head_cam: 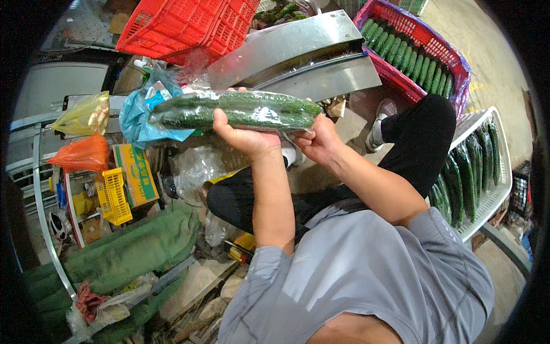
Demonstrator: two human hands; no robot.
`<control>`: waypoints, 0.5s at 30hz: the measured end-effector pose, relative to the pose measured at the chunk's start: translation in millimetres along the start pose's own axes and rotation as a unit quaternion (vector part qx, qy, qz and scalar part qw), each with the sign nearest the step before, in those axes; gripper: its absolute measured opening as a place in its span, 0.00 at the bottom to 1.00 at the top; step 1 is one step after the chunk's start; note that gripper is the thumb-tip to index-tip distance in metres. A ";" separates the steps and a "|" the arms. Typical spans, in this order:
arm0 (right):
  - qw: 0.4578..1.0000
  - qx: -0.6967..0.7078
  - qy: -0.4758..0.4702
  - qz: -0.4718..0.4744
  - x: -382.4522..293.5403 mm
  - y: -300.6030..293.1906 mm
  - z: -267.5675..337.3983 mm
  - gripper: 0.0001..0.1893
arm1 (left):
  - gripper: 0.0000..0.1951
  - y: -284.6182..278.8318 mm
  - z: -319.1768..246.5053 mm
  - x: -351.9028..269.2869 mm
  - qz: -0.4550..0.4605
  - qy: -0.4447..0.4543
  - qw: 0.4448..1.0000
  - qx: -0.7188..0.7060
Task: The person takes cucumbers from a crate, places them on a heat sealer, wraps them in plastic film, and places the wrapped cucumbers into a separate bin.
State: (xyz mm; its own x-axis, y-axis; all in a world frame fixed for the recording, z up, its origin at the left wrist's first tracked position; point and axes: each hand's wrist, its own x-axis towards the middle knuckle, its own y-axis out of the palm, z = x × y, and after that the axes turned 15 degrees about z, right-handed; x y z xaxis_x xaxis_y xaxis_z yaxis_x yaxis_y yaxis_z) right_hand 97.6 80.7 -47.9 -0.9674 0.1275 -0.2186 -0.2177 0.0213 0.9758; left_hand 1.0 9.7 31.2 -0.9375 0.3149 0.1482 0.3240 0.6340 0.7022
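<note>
A pack of green cucumbers [253,111] in clear plastic film lies level across both of my hands; it looks like a pair side by side. My left hand [247,136] cups it from below near the middle, with the thumb along the near side and fingertips showing beyond the far edge. At its right end, my right hand [319,138] pinches the film with bent fingers. Just beyond the pack stands a stainless steel stand [283,51] with a dark slot and slanted metal plates.
Unwrapped cucumbers line a red crate [397,13] with a purple liner. Film-wrapped cucumbers stand in a white basket [503,185] at my right. Red crates [180,30] rise at the back left. A blue plastic bag [133,114], cardboard box [136,175] and green fabric [129,245] are on the left.
</note>
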 end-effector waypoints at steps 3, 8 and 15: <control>0.998 0.041 0.021 -0.046 -1.2 11.8 -2.1 0.14 | 0.30 -6.0 8.3 -4.2 -0.007 0.016 0.999 -0.039; 0.999 0.048 -0.005 -0.014 2.8 3.1 -0.1 0.13 | 0.32 -5.4 17.6 -10.0 -0.036 0.017 0.998 -0.054; 0.974 -0.204 -0.068 -0.074 -3.2 15.4 -20.0 0.12 | 0.35 3.6 24.5 -19.1 -0.027 -0.027 0.996 -0.079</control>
State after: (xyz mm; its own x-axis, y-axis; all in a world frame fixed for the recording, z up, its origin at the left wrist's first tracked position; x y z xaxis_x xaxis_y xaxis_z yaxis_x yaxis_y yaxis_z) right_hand 94.8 60.8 -32.3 -0.9015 0.2843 -0.3263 -0.4135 -0.3434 0.8433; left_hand 23.1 23.3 13.8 -0.9436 0.3231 0.0718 0.2442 0.5329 0.8102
